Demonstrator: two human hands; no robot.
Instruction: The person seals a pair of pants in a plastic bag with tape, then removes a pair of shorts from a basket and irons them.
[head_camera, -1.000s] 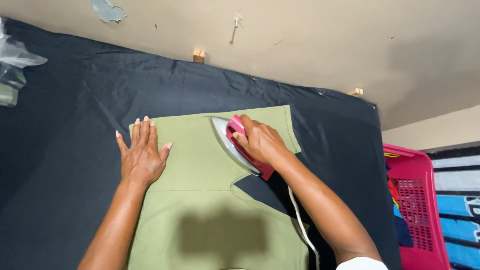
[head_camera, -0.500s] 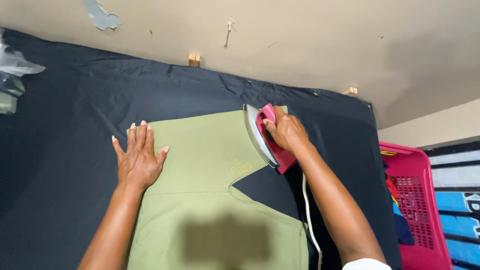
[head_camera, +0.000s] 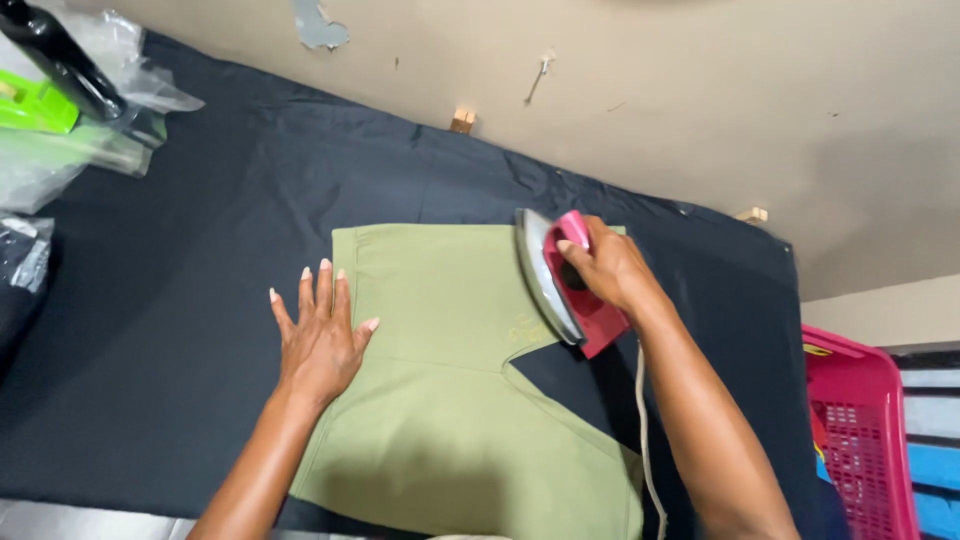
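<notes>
I see 2 bare arms coming up from the bottom edge, uncovered from elbow to wrist, no sleeves on either forearm. My left hand (head_camera: 320, 340) shows 5 digits with long, pale, rounded nails; no ring, watch or bracelet on it or its wrist. My right hand (head_camera: 605, 268) is seen from the back, knuckles up, also without ring or band. A sliver of pale fabric shows at the bottom edge; I cannot tell what garment it is.

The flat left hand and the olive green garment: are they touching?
Touching. The head view shows the left hand spread palm-down on the olive green garment's left edge, no gap visible beneath it.
</notes>
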